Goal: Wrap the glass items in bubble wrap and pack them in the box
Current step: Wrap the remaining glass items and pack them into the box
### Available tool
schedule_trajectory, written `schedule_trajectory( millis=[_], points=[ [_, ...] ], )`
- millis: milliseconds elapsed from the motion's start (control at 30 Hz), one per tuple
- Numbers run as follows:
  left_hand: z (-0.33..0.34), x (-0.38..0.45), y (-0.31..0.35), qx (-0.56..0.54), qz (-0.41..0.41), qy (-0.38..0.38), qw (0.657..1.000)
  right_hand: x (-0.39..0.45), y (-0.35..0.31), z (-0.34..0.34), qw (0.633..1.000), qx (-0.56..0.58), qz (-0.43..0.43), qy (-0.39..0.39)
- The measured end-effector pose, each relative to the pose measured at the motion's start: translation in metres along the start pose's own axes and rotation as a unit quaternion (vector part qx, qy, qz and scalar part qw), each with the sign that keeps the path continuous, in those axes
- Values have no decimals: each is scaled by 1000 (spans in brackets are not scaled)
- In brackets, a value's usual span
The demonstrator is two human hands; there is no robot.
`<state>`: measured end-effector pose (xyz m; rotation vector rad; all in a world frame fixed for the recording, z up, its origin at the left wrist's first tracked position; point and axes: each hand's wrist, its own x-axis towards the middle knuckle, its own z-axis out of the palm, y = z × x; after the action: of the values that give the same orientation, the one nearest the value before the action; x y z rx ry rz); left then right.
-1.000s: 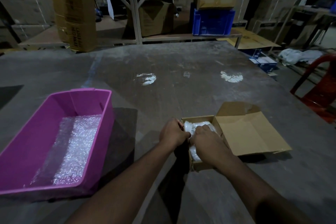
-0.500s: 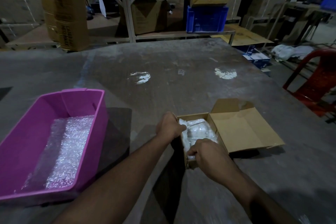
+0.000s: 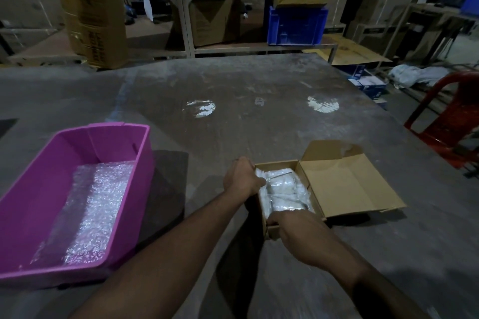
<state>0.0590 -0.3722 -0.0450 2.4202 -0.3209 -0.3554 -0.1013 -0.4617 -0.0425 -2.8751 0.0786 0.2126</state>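
- Two bare hands work at a small cardboard box [image 3: 287,225] on a grey, dusty table [image 3: 259,124], seen from the head camera.
- Left hand [image 3: 242,178] sits at the box's far-left corner, fingers curled over the left wall and closed on its edge, touching the white wrapping inside.
- Right hand [image 3: 298,225] lies over the near end of the box, fingers bent down at the near wall; whether it pinches the cardboard or only presses on it cannot be told.
- Inside the box lies a bubble-wrapped bundle [image 3: 283,193], white and crinkled, filling most of the compartment; the glass within is hidden by the wrap.
- Box lid [image 3: 347,184] lies open flat on the table to the right, still joined to the right wall.
- Well to the left stands a pink plastic tub [image 3: 121,202] holding a loose sheet of bubble wrap [image 3: 88,212] on its floor.
- Beyond the table, a blue crate [image 3: 296,26] sits on a low shelf among stacked cartons, and a red plastic chair [image 3: 451,122] stands at the right edge.
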Motion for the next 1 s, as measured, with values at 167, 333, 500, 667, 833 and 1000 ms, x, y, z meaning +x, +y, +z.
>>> schedule_trajectory(
  millis=[167, 333, 500, 667, 833, 1000],
  points=[
    [2, 3, -3, 6, 3, -3, 1000, -2, 8, -6, 998, -8, 43, 35],
    [4, 6, -6, 6, 11, -1, 1000, -4, 8, -8, 997, -58, 54, -17],
    [7, 11, -14, -24, 22, -4, 999, 15, 15, -26, 991, 49, 114, 45],
    [7, 12, -28, -122, 39, -8, 992, 69, 17, -24, 970, 131, 122, 162],
    [7, 10, -36, -138, 50, 14, 989, 106, 16, -2, 969, 143, 125, 158],
    [9, 7, -39, -157, 26, 36, 987, 119, 18, -5, 972, 142, 137, 124]
  ],
)
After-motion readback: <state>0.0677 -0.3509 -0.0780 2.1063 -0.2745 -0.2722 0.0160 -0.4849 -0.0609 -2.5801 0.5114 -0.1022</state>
